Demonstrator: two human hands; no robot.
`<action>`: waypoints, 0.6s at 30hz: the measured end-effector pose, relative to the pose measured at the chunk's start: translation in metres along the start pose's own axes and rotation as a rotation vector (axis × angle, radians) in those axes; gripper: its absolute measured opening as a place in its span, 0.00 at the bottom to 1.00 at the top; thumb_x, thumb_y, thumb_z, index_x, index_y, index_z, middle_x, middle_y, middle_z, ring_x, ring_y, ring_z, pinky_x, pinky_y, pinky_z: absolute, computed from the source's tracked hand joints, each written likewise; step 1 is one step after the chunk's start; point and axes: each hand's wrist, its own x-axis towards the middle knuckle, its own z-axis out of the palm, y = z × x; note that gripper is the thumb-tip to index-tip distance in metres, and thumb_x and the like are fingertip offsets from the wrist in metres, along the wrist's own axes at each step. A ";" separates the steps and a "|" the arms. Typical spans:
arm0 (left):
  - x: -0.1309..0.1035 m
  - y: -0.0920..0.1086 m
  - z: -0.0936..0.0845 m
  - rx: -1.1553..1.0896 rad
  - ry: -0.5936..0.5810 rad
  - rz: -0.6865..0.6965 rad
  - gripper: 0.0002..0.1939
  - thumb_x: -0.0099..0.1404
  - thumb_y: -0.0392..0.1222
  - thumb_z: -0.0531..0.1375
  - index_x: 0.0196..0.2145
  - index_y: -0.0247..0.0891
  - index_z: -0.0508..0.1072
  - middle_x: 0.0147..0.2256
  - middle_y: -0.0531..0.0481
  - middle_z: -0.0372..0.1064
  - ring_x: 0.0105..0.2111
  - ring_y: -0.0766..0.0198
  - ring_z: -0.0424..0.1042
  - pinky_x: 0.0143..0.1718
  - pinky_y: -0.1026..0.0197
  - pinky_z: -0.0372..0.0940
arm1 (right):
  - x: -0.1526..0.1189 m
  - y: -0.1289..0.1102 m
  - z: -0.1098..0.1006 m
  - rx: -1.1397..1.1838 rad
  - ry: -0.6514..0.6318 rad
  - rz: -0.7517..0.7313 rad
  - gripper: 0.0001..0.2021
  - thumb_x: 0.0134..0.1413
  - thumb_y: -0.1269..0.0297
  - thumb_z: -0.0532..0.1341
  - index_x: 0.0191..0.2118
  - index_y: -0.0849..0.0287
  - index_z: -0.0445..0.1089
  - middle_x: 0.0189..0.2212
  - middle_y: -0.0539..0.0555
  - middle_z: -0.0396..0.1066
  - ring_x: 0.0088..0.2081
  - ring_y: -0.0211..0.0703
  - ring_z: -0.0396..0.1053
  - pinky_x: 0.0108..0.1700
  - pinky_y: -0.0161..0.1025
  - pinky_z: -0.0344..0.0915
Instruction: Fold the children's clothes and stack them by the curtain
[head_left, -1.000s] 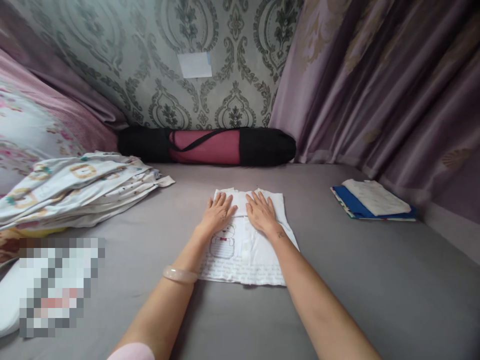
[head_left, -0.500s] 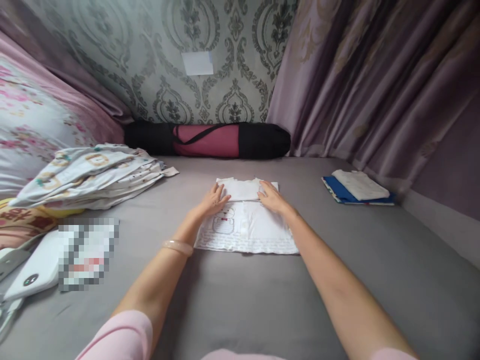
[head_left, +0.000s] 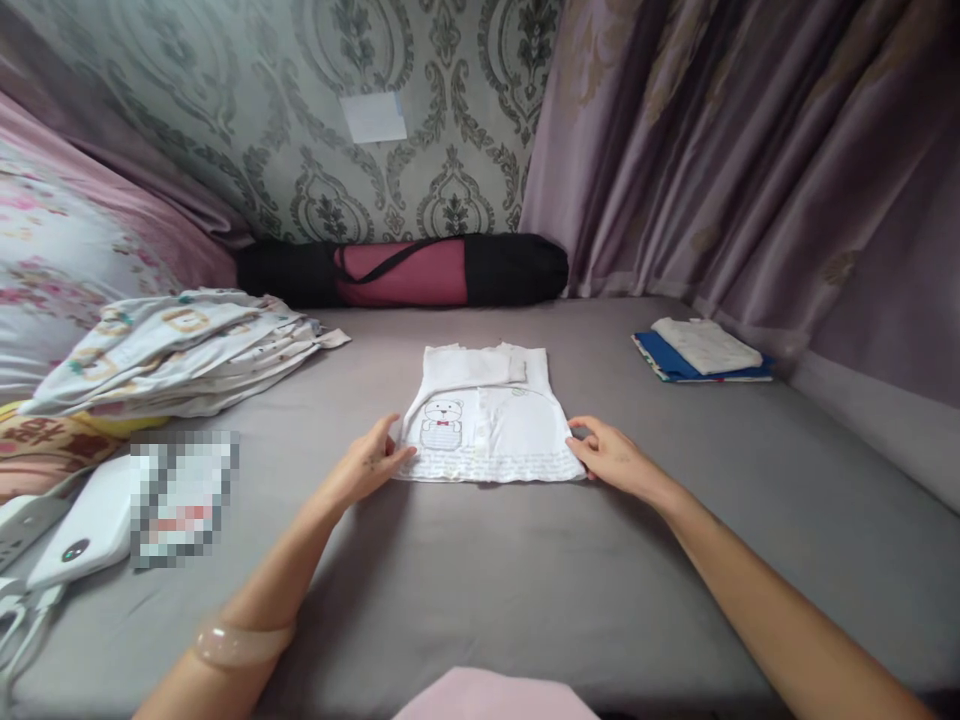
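A small white baby shirt (head_left: 517,425) lies flat in front of me, its sleeves folded across the upper part. A bear with a red bow tie is printed on its left half, and rows of faint lettering run along the hem. My left hand (head_left: 371,462) is at the lower left edge, thumb over the cloth and index finger apart from it. At the lower right edge, my right hand (head_left: 615,458) pinches the side of the shirt between thumb and curled fingers. Some fingertips of both hands are hidden.
A grey sheet (head_left: 480,560) covers the bed. Loose patterned clothes (head_left: 187,345) lie left, near a white power bank (head_left: 94,520) with cables. Folded clothes (head_left: 705,350) are stacked at right. A black and maroon long bag (head_left: 405,272) rests against the wall.
Both hands have moved from the shirt's folded upper part down and outward to its lower side edges. The folded sleeves and the whole bear print are now uncovered. The view has shifted slightly.
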 end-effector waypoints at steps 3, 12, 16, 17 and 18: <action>-0.008 0.006 -0.002 -0.054 -0.028 0.045 0.33 0.62 0.55 0.54 0.62 0.39 0.56 0.24 0.57 0.61 0.25 0.64 0.63 0.29 0.64 0.60 | -0.015 -0.006 -0.001 0.056 -0.075 -0.055 0.22 0.58 0.56 0.54 0.55 0.59 0.62 0.17 0.42 0.62 0.18 0.36 0.63 0.24 0.33 0.59; -0.024 0.000 -0.007 -0.042 -0.048 0.390 0.24 0.59 0.35 0.52 0.53 0.43 0.69 0.40 0.47 0.67 0.36 0.61 0.66 0.39 0.62 0.64 | -0.031 0.011 -0.006 -0.277 0.032 -0.501 0.20 0.55 0.73 0.53 0.51 0.49 0.70 0.37 0.51 0.71 0.36 0.40 0.70 0.38 0.35 0.67; -0.012 -0.006 0.000 0.112 0.138 0.497 0.22 0.59 0.31 0.51 0.48 0.42 0.72 0.38 0.46 0.66 0.39 0.58 0.65 0.43 0.58 0.63 | -0.021 0.014 0.000 -0.374 0.211 -0.584 0.16 0.59 0.71 0.53 0.48 0.50 0.71 0.38 0.53 0.70 0.41 0.43 0.69 0.42 0.38 0.68; -0.008 -0.006 0.000 0.127 0.168 0.518 0.21 0.59 0.30 0.51 0.47 0.42 0.73 0.37 0.46 0.66 0.39 0.58 0.64 0.43 0.58 0.63 | -0.017 0.012 0.001 -0.373 0.259 -0.595 0.16 0.59 0.71 0.53 0.47 0.50 0.72 0.37 0.54 0.69 0.40 0.43 0.69 0.42 0.38 0.68; -0.005 -0.006 -0.001 0.133 0.204 0.539 0.20 0.59 0.31 0.51 0.46 0.43 0.74 0.37 0.46 0.66 0.39 0.58 0.64 0.43 0.57 0.63 | -0.013 0.010 0.001 -0.362 0.314 -0.607 0.15 0.59 0.71 0.53 0.46 0.51 0.72 0.36 0.54 0.69 0.40 0.43 0.68 0.42 0.39 0.68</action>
